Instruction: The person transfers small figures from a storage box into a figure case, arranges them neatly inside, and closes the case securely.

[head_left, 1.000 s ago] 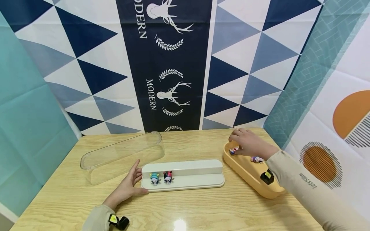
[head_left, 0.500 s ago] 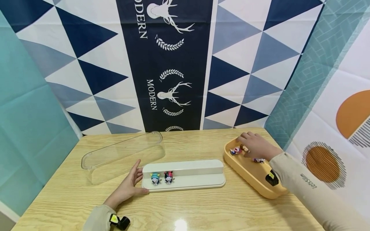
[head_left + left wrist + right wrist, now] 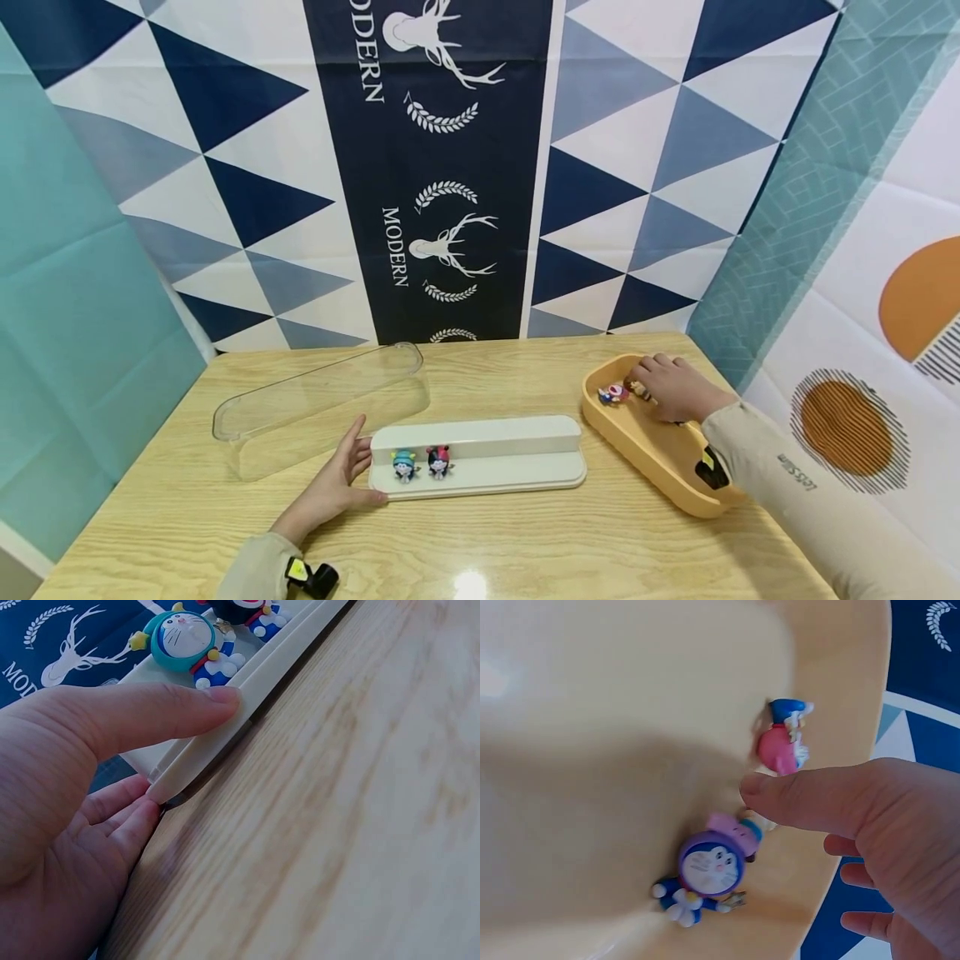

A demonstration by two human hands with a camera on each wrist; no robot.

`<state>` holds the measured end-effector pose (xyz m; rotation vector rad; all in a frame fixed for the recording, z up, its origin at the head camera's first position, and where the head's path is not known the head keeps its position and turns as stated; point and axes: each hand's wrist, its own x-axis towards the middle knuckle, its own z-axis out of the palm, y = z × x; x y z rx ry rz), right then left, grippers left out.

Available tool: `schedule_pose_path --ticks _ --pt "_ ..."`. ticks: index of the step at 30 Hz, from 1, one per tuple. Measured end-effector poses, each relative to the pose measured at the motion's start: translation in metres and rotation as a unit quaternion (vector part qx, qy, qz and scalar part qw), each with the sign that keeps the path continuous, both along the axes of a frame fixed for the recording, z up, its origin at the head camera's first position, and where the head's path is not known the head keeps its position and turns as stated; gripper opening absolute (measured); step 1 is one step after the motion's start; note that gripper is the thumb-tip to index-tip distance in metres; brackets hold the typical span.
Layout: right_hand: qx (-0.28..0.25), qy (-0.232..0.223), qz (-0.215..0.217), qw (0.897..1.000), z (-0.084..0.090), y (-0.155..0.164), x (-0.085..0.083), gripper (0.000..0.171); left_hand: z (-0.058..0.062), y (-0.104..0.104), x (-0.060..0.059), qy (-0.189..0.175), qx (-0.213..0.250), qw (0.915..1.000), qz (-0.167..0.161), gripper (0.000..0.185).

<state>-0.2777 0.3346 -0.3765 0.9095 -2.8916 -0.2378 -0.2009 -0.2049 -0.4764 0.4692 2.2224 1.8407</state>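
Since half a second ago, the right hand point(image 3: 678, 390) has moved a little nearer and lower inside the orange tray point(image 3: 660, 446), and it now covers most of the purple toy; the left hand point(image 3: 330, 487) has stayed where it was. Seen from the head, the white stand point(image 3: 517, 477) lies on the wooden surface point(image 3: 480, 542), and two small toys, one teal point(image 3: 404, 465) and one red and black point(image 3: 439, 462), stand upright at its left end, side by side, facing the person. Behind the left hand is a clear plastic box point(image 3: 322, 408).

From the left wrist, I see that the grip pinches the end of the stand, thumb on the front edge and fingers at the corner. I think this is to keep it from sliding.

From the right wrist, the pink toy point(image 3: 780, 742) and the purple toy point(image 3: 712, 870) lie in the tray, with another, half hidden toy point(image 3: 753, 823) between them, just beside the thumb. This thumb is straight and three fingers show apart from it, but the forefinger is hidden, so I cannot tell whether the grip pinches anything.
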Motion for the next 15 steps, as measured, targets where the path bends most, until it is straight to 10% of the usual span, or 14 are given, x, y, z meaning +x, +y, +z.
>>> schedule_pose_path --ticks 15 --pt "0.077 0.071 0.02 0.994 -0.027 0.019 0.001 0.021 -0.004 -0.001 0.0 0.004 0.001 1.0 -0.002 0.128"
